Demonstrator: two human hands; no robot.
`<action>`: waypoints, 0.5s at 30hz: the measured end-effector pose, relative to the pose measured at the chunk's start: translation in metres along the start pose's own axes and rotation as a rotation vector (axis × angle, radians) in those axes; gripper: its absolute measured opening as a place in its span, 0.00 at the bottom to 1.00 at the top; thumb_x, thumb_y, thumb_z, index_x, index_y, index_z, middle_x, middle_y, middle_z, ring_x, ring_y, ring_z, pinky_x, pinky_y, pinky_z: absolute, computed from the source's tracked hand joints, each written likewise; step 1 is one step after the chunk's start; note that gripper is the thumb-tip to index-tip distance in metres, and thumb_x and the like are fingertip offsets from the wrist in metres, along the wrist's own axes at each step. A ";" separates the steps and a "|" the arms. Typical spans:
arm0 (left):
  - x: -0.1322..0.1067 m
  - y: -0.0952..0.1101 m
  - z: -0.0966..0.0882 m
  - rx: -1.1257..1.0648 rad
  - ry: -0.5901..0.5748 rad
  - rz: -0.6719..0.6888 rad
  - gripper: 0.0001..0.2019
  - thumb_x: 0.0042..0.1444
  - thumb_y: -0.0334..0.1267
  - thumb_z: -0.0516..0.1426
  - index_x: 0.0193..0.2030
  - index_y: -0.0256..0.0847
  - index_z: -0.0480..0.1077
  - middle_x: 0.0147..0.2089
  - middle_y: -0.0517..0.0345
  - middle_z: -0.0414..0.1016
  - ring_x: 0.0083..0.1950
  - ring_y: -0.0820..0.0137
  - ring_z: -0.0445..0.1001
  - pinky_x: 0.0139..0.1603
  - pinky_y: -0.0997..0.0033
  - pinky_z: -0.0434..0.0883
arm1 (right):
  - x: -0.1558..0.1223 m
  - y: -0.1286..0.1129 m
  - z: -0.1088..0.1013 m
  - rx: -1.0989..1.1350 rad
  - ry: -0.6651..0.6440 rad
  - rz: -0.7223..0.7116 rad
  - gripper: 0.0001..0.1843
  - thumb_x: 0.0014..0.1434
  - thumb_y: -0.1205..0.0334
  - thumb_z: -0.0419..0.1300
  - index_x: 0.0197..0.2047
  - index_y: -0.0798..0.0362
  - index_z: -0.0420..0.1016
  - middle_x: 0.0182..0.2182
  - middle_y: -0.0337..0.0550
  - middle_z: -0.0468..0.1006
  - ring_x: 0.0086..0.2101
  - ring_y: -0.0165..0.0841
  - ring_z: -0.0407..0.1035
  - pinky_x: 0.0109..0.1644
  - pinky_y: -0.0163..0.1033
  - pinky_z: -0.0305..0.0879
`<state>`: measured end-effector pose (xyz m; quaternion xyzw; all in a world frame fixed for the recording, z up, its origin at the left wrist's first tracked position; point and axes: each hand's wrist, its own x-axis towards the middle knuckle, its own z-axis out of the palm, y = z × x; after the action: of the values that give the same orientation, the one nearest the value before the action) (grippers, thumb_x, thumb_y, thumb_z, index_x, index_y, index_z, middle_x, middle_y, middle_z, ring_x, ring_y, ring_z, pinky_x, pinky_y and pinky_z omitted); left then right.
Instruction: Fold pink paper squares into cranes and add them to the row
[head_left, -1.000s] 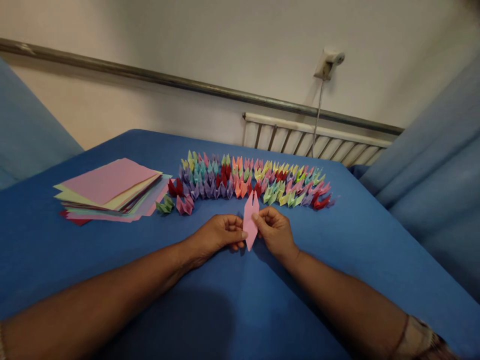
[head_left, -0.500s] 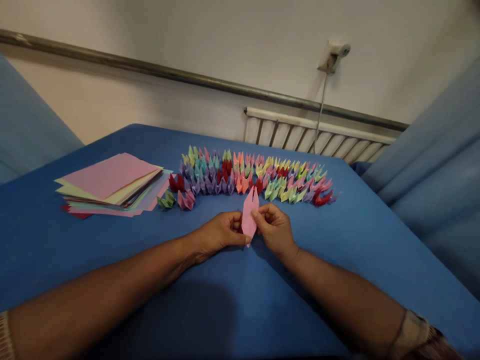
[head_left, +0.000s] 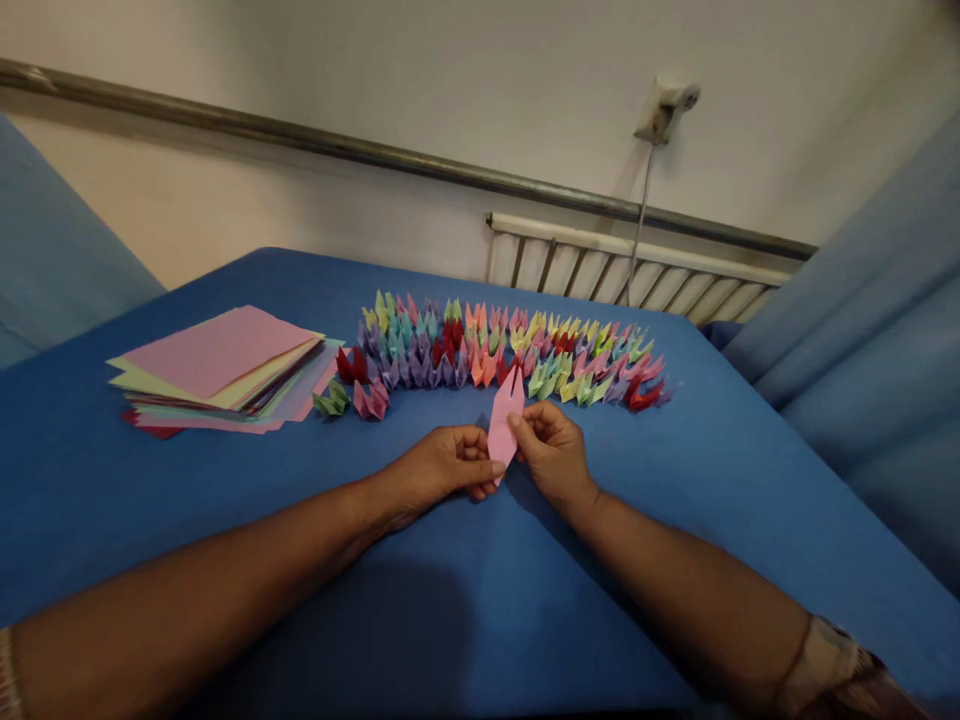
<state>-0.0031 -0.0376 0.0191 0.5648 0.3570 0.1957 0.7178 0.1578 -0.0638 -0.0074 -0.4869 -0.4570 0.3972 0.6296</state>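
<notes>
Both my hands hold a folded piece of pink origami paper [head_left: 505, 418], narrow and pointed, with a slit at its far end. My left hand [head_left: 448, 462] pinches its near tip between thumb and fingers. On the right edge, my right hand [head_left: 556, 452] grips it with the thumb on top and the fingers curled behind. Beyond the hands stand several rows of folded paper cranes [head_left: 450, 345] in many colours. A pink crane [head_left: 370, 400] and a green crane [head_left: 332, 400] sit nearest, left of my hands.
A stack of coloured paper sheets [head_left: 225, 350] lies at the left on the blue-covered table [head_left: 420, 620]. Behind the table are a wall with a metal rail [head_left: 360, 148], a radiator [head_left: 600, 265] and a socket with a cord [head_left: 660, 112]. Blue curtains [head_left: 885, 300] hang at the sides.
The pink folded paper has shifted slightly right and tilts a little more to the right. My left thumb has moved slightly up at its near tip. The cranes and sheets have stayed put.
</notes>
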 end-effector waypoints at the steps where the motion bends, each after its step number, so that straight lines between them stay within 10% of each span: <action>1: 0.001 -0.001 0.000 0.018 0.023 -0.001 0.14 0.46 0.43 0.67 0.31 0.37 0.70 0.26 0.61 0.75 0.26 0.75 0.72 0.32 0.73 0.70 | -0.001 0.000 0.000 -0.004 -0.011 0.004 0.17 0.52 0.48 0.65 0.27 0.51 0.67 0.15 0.28 0.65 0.17 0.24 0.58 0.21 0.31 0.54; 10: 0.003 0.003 -0.004 0.023 0.235 0.222 0.19 0.49 0.43 0.66 0.46 0.38 0.71 0.35 0.59 0.78 0.36 0.72 0.76 0.41 0.71 0.71 | 0.001 -0.002 -0.003 0.071 -0.094 0.085 0.20 0.50 0.45 0.67 0.26 0.52 0.68 0.15 0.30 0.67 0.16 0.24 0.59 0.21 0.31 0.55; 15: 0.006 0.001 -0.007 0.052 0.315 0.281 0.15 0.46 0.42 0.67 0.37 0.37 0.71 0.32 0.61 0.75 0.33 0.73 0.74 0.37 0.72 0.70 | -0.005 0.001 0.001 0.085 -0.189 0.090 0.18 0.52 0.47 0.66 0.27 0.52 0.68 0.17 0.31 0.69 0.18 0.24 0.60 0.23 0.32 0.57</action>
<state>-0.0043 -0.0285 0.0179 0.5900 0.3875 0.3705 0.6038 0.1552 -0.0682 -0.0089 -0.4400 -0.4748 0.4882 0.5853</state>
